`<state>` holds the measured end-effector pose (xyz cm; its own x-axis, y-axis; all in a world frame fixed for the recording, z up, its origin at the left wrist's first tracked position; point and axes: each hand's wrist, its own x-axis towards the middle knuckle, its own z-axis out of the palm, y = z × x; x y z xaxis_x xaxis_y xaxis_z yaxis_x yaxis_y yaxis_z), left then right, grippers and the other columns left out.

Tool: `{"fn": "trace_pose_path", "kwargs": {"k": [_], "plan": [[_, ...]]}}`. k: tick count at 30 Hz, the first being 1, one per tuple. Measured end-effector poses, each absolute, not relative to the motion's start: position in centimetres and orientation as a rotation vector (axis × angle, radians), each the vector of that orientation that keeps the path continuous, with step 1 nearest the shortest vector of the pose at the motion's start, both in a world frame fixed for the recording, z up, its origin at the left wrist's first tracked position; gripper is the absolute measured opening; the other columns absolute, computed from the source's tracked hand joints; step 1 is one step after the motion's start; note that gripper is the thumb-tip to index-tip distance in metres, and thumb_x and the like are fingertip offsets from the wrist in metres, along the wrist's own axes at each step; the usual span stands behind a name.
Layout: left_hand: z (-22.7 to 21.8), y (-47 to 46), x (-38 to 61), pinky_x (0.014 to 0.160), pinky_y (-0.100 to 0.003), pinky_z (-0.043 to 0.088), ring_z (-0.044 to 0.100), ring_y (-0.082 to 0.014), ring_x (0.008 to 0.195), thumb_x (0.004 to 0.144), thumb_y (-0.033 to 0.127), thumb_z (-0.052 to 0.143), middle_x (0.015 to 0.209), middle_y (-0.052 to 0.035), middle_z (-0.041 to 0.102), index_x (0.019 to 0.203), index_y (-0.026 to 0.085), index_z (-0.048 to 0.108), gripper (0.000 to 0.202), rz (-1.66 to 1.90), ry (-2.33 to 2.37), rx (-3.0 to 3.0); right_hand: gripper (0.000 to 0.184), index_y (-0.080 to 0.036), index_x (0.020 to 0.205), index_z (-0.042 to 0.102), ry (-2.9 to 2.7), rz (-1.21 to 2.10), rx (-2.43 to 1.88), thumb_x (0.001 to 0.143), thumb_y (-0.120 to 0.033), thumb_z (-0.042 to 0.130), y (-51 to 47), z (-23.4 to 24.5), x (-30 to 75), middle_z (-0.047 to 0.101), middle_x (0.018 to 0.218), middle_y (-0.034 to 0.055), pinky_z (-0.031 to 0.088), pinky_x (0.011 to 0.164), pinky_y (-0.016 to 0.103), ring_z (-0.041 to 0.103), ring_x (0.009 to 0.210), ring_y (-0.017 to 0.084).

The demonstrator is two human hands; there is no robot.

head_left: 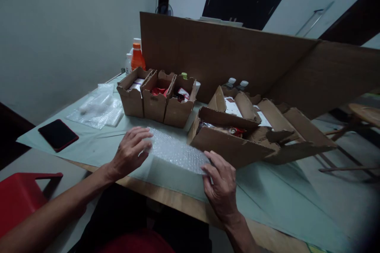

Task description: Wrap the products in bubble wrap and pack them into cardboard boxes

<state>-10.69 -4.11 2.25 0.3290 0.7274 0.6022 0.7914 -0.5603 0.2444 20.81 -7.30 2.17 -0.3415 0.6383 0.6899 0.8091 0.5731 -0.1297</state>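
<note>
A sheet of bubble wrap (175, 151) lies on the pale green table cover (97, 146) in front of me. My left hand (129, 151) grips its left edge, fingers curled over it. At the sheet's right corner, my right hand (221, 184) pinches the wrap between thumb and fingers. Both hands are closed on the same sheet. Just behind it stands an open cardboard box (231, 142) with red packets inside.
Three small open cardboard boxes (156, 99) with items stand at the back left, bottles including an orange one (137, 57) behind them. Plastic bags (97, 108) and a dark phone (58, 134) lie left. A tall cardboard sheet (225, 51) stands behind. A red stool (20, 197) sits lower left.
</note>
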Motion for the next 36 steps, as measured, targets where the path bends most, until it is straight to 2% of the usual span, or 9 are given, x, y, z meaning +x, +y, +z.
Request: {"fn": "trace_pose_path", "kwargs": {"k": [5, 9, 12, 16, 20, 25, 31, 34, 36], "plan": [[-2.0, -6.8, -12.1, 0.113, -0.047, 0.04, 0.059, -0.0221, 0.126, 0.087, 0.01, 0.046, 0.118, -0.0044, 0.074, 0.1, 0.025, 0.069, 0.031, -0.712, -1.388, -2.869, 0.04, -0.022, 0.104, 0.07, -2.393, -0.093, -1.19, 0.084, 0.0, 0.043, -8.9, -2.2, 22.1, 0.072, 0.122, 0.0077, 0.044, 0.098, 0.042, 0.058, 0.125, 0.024], [-2.3, -8.5, -12.5, 0.12, -0.052, 0.031, 0.051, -0.0253, 0.136, 0.076, 0.012, 0.051, 0.137, -0.0054, 0.064, 0.121, 0.025, 0.065, 0.049, -0.687, -1.524, -2.924, 0.039, -0.023, 0.12, 0.069, -2.45, 0.007, -1.312, 0.089, -0.014, 0.047, -10.4, -3.9, 24.1, 0.065, 0.135, 0.0096, 0.046, 0.099, 0.046, 0.057, 0.128, 0.027], [-0.8, -8.7, -10.6, 0.122, -0.053, 0.027, 0.043, -0.0266, 0.142, 0.084, 0.015, 0.05, 0.15, -0.0085, 0.053, 0.135, 0.023, 0.057, 0.053, -0.758, -1.473, -2.869, 0.034, -0.023, 0.123, 0.067, -2.373, -0.015, -1.341, 0.095, -0.024, 0.048, -10.3, -2.7, 23.6, 0.064, 0.136, 0.0099, 0.046, 0.101, 0.047, 0.056, 0.129, 0.028], [-1.2, -7.7, -6.7, 0.122, -0.051, 0.024, 0.03, -0.0287, 0.15, 0.095, 0.031, 0.052, 0.161, -0.0149, 0.035, 0.15, 0.017, 0.039, 0.059, -0.619, -1.339, -2.917, 0.037, -0.022, 0.13, 0.063, -2.405, 0.052, -1.323, 0.098, -0.022, 0.045, -8.3, -1.7, 18.2, 0.06, 0.141, 0.0092, 0.044, 0.106, 0.045, 0.053, 0.133, 0.025], [-4.1, -6.7, -6.4, 0.122, -0.053, 0.02, 0.031, -0.0313, 0.149, 0.099, 0.044, 0.048, 0.159, -0.0172, 0.038, 0.152, 0.014, 0.036, 0.063, -0.386, -1.383, -2.921, 0.042, -0.021, 0.138, 0.058, -2.532, 0.129, -1.287, 0.097, -0.023, 0.05, -7.2, -3.3, 14.8, 0.054, 0.149, 0.0077, 0.041, 0.111, 0.043, 0.047, 0.138, 0.025], [-5.1, -7.1, -9.3, 0.122, -0.052, 0.017, 0.026, -0.0317, 0.151, 0.1, 0.049, 0.043, 0.162, -0.0151, 0.032, 0.154, 0.021, 0.034, 0.061, -0.337, -1.439, -2.877, 0.045, -0.02, 0.144, 0.051, -2.501, -0.055, -1.353, 0.1, -0.028, 0.045, -8.8, -5.8, 20.3, 0.052, 0.15, 0.0095, 0.04, 0.109, 0.046, 0.048, 0.137, 0.026], [-4.8, -6.7, -10.3, 0.117, -0.049, 0.03, 0.041, -0.0296, 0.143, 0.1, 0.033, 0.045, 0.154, -0.0126, 0.047, 0.141, 0.023, 0.053, 0.043, -0.529, -1.564, -2.853, 0.036, -0.02, 0.121, 0.068, -2.285, -0.053, -1.585, 0.103, -0.034, 0.039, -9.5, -5.1, 25.4, 0.069, 0.128, 0.0093, 0.045, 0.096, 0.043, 0.061, 0.116, 0.026], [-4.2, -5.3, -10.7, 0.107, -0.045, 0.041, 0.053, -0.0288, 0.127, 0.094, 0.023, 0.048, 0.137, -0.0149, 0.059, 0.131, 0.018, 0.06, 0.04, -0.554, -1.761, -2.737, 0.032, -0.018, 0.115, 0.069, -2.202, -0.046, -1.72, 0.101, -0.033, 0.044, -8.5, -4.0, 24.0, 0.072, 0.119, 0.01, 0.045, 0.092, 0.042, 0.062, 0.11, 0.027], [-3.3, -4.2, -10.7, 0.099, -0.045, 0.044, 0.058, -0.0307, 0.114, 0.09, 0.025, 0.053, 0.124, -0.0159, 0.064, 0.129, 0.015, 0.061, 0.041, -0.436, -1.915, -2.657, 0.03, -0.017, 0.115, 0.069, -2.193, -0.087, -1.812, 0.099, -0.033, 0.049, -7.6, -3.5, 22.4, 0.071, 0.117, 0.0123, 0.044, 0.089, 0.044, 0.062, 0.107, 0.03]]}}
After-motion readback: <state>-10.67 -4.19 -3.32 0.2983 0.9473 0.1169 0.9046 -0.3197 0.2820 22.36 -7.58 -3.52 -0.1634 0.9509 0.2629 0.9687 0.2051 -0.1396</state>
